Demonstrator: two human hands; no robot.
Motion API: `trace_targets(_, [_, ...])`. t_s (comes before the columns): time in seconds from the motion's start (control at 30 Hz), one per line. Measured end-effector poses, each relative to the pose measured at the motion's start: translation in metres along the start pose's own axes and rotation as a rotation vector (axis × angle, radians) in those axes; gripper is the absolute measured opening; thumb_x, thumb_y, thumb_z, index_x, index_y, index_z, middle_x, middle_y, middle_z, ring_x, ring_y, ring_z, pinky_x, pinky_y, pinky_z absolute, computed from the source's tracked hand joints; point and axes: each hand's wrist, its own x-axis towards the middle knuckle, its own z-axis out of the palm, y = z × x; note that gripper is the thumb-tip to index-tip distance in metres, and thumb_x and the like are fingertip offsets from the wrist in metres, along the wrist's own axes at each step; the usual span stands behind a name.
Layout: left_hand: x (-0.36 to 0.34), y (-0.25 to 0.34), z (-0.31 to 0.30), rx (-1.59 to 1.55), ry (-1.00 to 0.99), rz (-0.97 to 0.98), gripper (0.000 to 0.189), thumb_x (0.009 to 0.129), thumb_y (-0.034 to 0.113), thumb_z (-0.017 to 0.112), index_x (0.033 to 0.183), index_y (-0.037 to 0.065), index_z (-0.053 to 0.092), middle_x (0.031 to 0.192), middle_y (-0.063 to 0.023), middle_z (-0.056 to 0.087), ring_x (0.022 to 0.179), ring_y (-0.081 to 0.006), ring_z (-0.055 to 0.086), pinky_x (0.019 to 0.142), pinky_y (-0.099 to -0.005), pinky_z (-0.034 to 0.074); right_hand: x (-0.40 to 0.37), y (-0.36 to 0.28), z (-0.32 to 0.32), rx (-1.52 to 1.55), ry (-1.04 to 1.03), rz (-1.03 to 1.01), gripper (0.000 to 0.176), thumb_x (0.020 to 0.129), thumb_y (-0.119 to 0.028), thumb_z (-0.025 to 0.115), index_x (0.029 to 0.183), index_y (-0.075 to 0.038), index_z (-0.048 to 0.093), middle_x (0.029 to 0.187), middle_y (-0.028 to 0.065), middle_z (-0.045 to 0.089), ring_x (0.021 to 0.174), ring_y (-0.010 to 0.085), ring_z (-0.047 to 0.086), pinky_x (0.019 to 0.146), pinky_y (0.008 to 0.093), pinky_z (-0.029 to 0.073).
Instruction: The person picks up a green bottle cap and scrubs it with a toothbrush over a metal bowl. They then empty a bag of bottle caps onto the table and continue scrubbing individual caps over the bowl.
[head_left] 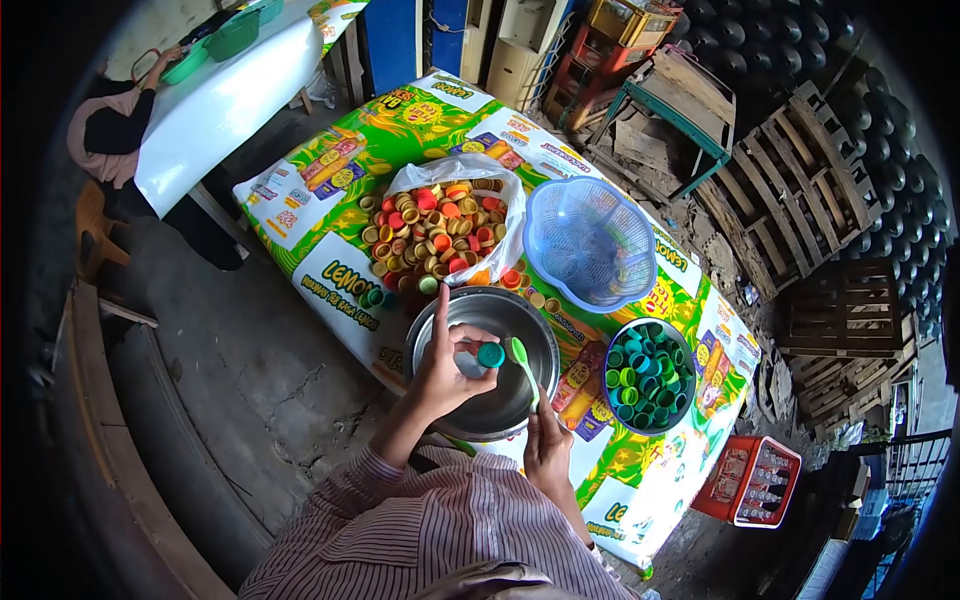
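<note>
Left hand [437, 378]: pinches green cap [490, 355] over metal bowl [522, 316]
Right hand [547, 452]: grips small brush [525, 366] just beside it
Round tub [652, 432]: lots of green caps [648, 370]
White bag [516, 208]: big mixed heap [440, 228]
How far: can't tell

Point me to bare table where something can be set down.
The tablecloth is bare between the pile of caps and the table's left corner, and nearer the wearer, below the bowl of green caps. It's crowded centrally: pile, metal bowl and blue basket sit close, with the left hand and right hand at the metal bowl.
</note>
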Motion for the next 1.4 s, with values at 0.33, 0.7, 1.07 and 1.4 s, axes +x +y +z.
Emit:
trace_targets(0.33, [0.002, 0.007, -0.002, 0.266, -0.064, -0.072, 0.115, 0.059, -0.003, 0.068, 0.134, 0.005, -0.018, 0.085, -0.0130, 0.059, 0.075, -0.0217, 0.058, 0.072, -0.0312, 0.047, -0.004, 0.002, 0.004, -0.153, -0.151, -0.045, 0.049, 0.082, -0.004, 0.051, 0.129, -0.010, 0.037, 0.072, 0.0225, 0.059, 0.057, 0.0315, 0.060, 0.047, 0.0394, 0.043])
trace_targets(0.7, [-0.001, 0.005, -0.002, 0.174, -0.020, -0.097, 0.113, 0.063, -0.001, 0.068, 0.133, 0.006, -0.020, 0.087, -0.0137, 0.060, 0.082, -0.0217, 0.060, 0.079, -0.0305, 0.048, -0.004, 0.018, -0.003, -0.142, 0.001, 0.061, 0.045, 0.083, -0.003, 0.049, 0.127, -0.007, 0.041, 0.067, 0.0186, 0.059, 0.053, 0.0271, 0.059, 0.048, 0.0345, 0.044])
trace_targets(1.07, [-0.005, 0.004, -0.006, -0.233, -0.217, -0.225, 0.084, 0.079, -0.002, 0.057, 0.139, 0.015, -0.001, 0.112, -0.0129, 0.053, 0.100, -0.0171, 0.054, 0.088, -0.0334, 0.045, -0.001, -0.002, -0.007, 0.059, 0.003, -0.023, 0.040, 0.086, -0.004, 0.045, 0.126, -0.005, 0.042, 0.055, 0.0151, 0.051, 0.048, 0.0197, 0.054, 0.050, 0.0287, 0.042])
trace_targets(1.4, [-0.004, 0.005, -0.009, -0.588, -0.170, -0.470, 0.042, 0.089, 0.009, 0.047, 0.129, 0.004, 0.034, 0.109, -0.0091, 0.053, 0.101, -0.0167, 0.053, 0.090, -0.0320, 0.043, -0.006, -0.008, -0.016, -0.006, 0.002, 0.078, 0.038, 0.086, -0.004, 0.045, 0.123, -0.006, 0.045, 0.073, 0.0202, 0.060, 0.062, 0.0284, 0.061, 0.060, 0.0320, 0.046])
